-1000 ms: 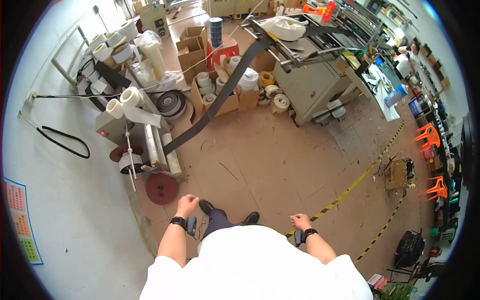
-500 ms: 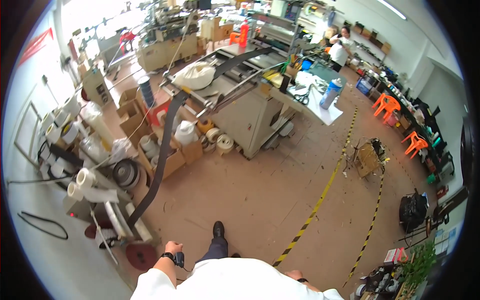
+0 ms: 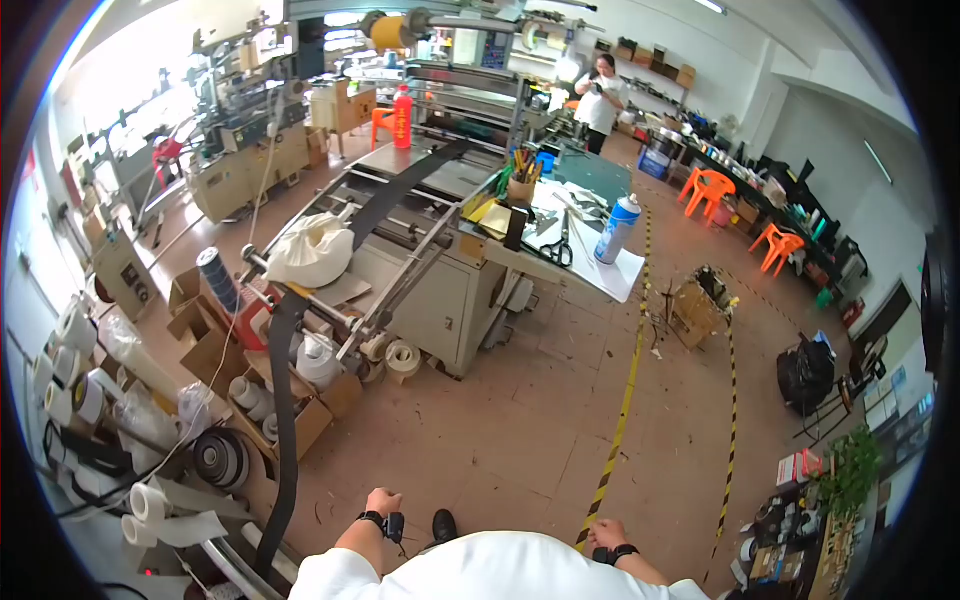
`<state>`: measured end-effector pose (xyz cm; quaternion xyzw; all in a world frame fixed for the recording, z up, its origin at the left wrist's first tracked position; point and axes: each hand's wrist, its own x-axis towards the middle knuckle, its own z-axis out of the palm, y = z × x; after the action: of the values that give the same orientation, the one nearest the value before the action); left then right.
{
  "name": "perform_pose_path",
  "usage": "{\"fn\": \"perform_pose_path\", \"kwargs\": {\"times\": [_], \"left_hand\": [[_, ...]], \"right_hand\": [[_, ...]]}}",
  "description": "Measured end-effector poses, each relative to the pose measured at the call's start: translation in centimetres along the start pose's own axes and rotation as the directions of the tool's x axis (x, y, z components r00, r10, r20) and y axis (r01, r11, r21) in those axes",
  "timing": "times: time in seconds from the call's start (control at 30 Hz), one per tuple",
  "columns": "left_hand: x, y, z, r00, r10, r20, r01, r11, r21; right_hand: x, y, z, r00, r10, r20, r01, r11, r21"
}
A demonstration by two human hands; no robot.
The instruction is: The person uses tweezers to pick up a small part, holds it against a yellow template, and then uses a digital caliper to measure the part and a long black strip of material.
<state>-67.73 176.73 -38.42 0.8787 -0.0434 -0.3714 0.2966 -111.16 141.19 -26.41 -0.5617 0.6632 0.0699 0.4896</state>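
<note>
My left hand [image 3: 384, 502] hangs in front of my white shirt, fingers curled in, with nothing showing in it. My right hand [image 3: 607, 534] is loosely curled on the other side, also holding nothing that I can see. Both wrists wear dark straps with small devices. Neither hand touches anything. Left of my left hand a long black strip [image 3: 287, 400] runs from the floor-level rollers up onto a large machine [image 3: 440, 300]. A white cloth bundle [image 3: 310, 250] sits on the machine's near end, and a red bottle [image 3: 402, 118] stands farther back.
Scissors [image 3: 558, 245] and a blue spray can [image 3: 618, 228] lie and stand on the side table. Cardboard boxes [image 3: 310, 425] and rolls crowd the left. A torn carton [image 3: 695, 310] stands by yellow-black floor tape [image 3: 628, 420]. Another person [image 3: 602, 100] stands at the back.
The machine and side table are nearer and have shifted left in view. My right hand has come further into sight; my left stays curled. My foot shows less.
</note>
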Motion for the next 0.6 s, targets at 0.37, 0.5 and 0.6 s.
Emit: {"fn": "perform_pose_path", "kwargs": {"times": [0.37,0.5,0.6], "left_hand": [[4.8,2.3,1.4,0.969,-0.127,0.214,0.099,0.986,0.138],[5.9,7.9,1.9,0.964,-0.1,0.247,0.053,0.98,0.191],[6.6,13.1,2.4,0.991,-0.057,0.118,0.027,0.97,0.242]], "right_hand": [[5.0,10.1,-0.9,0.984,0.171,-0.045,-0.176,0.965,-0.194],[11.5,16.6,-0.1,0.997,-0.072,0.027,0.076,0.874,-0.48],[12.5,10.8,-2.0,0.989,0.132,0.07,-0.121,0.982,-0.143]]}}
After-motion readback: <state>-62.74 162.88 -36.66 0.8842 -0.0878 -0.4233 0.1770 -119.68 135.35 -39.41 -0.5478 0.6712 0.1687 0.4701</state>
